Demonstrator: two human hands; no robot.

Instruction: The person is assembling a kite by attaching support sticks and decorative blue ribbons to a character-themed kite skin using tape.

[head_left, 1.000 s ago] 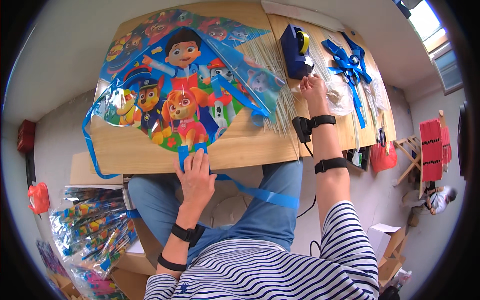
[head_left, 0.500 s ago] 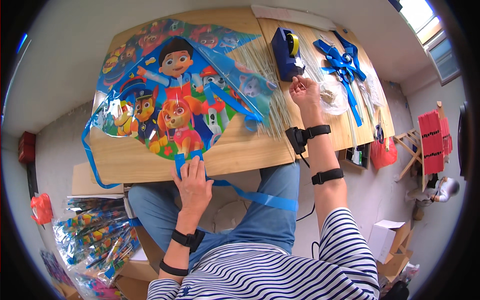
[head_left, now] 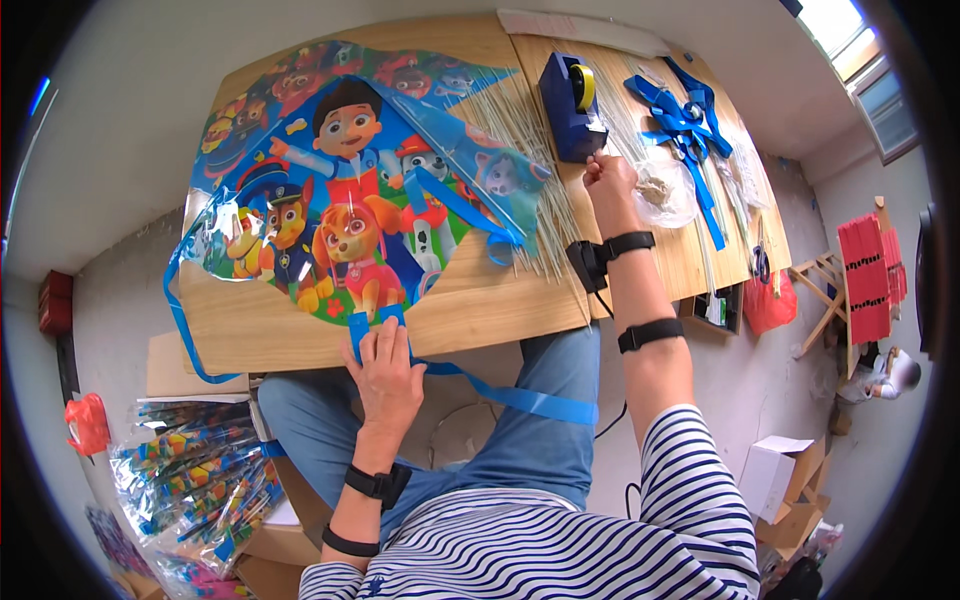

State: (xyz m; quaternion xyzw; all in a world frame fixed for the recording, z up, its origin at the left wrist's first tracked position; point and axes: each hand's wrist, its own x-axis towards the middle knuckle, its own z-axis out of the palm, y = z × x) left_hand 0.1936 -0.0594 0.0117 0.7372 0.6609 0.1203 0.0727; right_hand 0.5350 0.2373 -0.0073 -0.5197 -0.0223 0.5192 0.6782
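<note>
A plastic kite printed with cartoon dogs and a child lies on the table. Two blue ribbon ends are at its near edge. My left hand lies on them at the table edge, fingers stretched and flat. At the front of the dark blue tape dispenser, my right hand is closed in a pinch at the tape end by the cutter; the strip itself is barely visible. A yellow-cored tape roll sits in the dispenser. Blue ribbon trails from my left hand across my lap.
Thin pale rods lie between kite and dispenser. Right of them are a clear bag, tangled blue ribbon and scissors. Packed kites fill a box at lower left. A person is far right.
My right hand has drawn its fingers together into a pinch at the dispenser's cutter, shifting slightly. My left hand stays on the ribbon ends.
</note>
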